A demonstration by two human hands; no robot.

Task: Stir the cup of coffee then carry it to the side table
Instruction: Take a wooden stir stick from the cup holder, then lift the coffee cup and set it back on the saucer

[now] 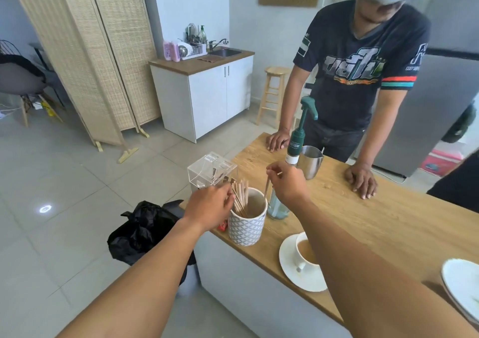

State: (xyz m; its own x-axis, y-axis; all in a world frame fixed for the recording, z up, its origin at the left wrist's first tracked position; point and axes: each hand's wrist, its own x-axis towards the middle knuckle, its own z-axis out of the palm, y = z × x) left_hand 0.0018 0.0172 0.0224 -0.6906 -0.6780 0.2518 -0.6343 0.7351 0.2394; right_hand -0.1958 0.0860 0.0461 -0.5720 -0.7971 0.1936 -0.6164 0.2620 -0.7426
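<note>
A white cup of milky coffee (303, 256) sits on a white saucer (290, 273) near the counter's front edge, partly hidden by my right forearm. Farther left stands a patterned white holder (246, 230) filled with several wooden stir sticks (239, 196). My right hand (286, 182) pinches one stir stick (266, 190) above the holder, its lower end still inside the rim. My left hand (210, 205) rests against the holder's left rim, fingers curled at the sticks.
A wooden counter (363, 223) carries a clear acrylic box (211, 170), a green pump bottle (300, 135), a steel pitcher (311, 161), a glass bottle (276, 208) and a white plate (464, 286). A person leans on the far side with both hands. A black-bagged bin (145, 231) stands at left.
</note>
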